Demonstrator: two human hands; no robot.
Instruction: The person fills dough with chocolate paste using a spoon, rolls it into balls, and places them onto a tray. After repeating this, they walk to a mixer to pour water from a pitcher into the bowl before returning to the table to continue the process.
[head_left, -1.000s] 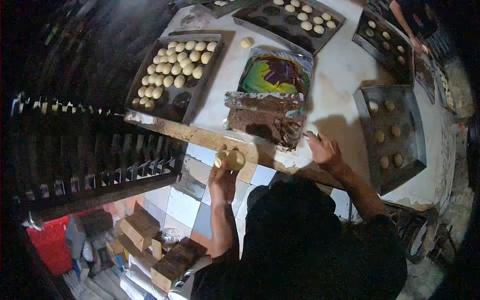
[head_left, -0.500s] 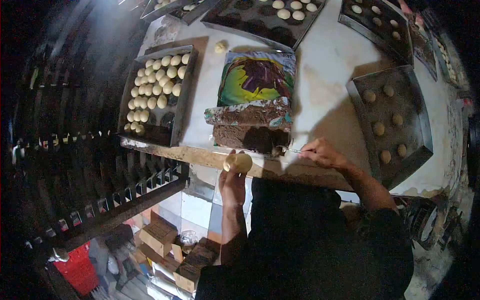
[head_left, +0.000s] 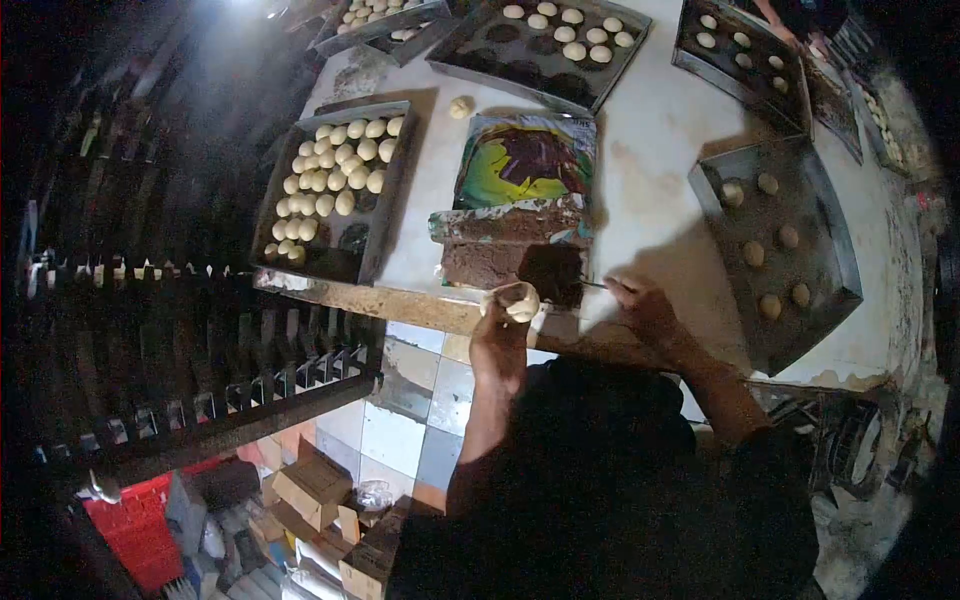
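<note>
While one dough piece is in hand, work looks part-way along

As far as the trays show, this is mid-batch. Broad whitish tabletop (head_left: 650, 110), worn tan front edge, carries it all. On its left: dark rectangular metal tray (head_left: 389, 205) packed with rows of smooth, pale dough balls (head_left: 324, 205), some touching. On its right: greyish, dusty metal tray (head_left: 825, 260), six round pieces spaced apart. Far side: wide dark metal tray (head_left: 500, 50) with a cluster of pale rounds, plus another dark metal tray (head_left: 760, 85) with spaced rounds. Judgement: spaced rounds may be done, packed rows likely left to work; fillings inside can't be seen.

Centre: glossy green, yellow and purple plastic bag (head_left: 520, 170), opened, near end showing thick brown paste (head_left: 490, 263); plenty of paste remains. Loose pale dough lump (head_left: 460, 108) sits beyond the bag, outside any tray.

Left hand (head_left: 497, 350): grip holding an opened-out pale dough piece (head_left: 526, 308) from below, just in front of the paste. Brown patch in its middle looks like paste; piece not closed up yet. Right hand (head_left: 645, 305): grip narrow, fingers pinching a thin metal tool (head_left: 592, 284) beside the paste; tool's tip too dark to tell.
</note>
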